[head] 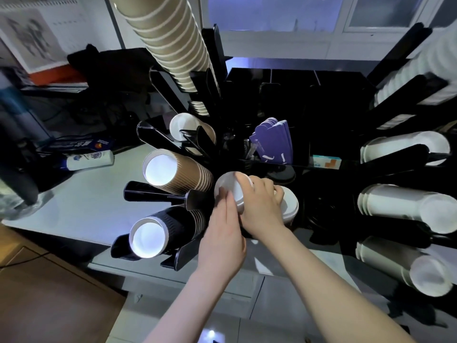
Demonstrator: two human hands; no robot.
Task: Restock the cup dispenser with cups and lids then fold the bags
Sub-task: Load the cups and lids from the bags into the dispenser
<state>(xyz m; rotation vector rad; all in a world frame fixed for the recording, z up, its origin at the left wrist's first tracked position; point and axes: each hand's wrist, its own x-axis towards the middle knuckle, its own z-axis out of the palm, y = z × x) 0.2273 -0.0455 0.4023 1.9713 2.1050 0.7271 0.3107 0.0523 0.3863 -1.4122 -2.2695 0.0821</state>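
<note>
the black dispenser (291, 100) fills the counter's (94, 194) back edge, brown cups (178, 173) lying lengthwise, mouths toward the front edge. at its middle the right hand (262, 206) curls over a stack of white lids (232, 191); the left hand (222, 233), fingers straight, presses its side.

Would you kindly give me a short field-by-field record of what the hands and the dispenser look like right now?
setting: black cup dispenser rack on a pale grey counter
left hand: fingers straight, resting against a stack of white plastic lids
right hand: fingers curled over the same stack
left slots: brown ribbed paper cups; black ribbed paper cups
right slots: white paper cups
centre: purple paper sleeves
</note>
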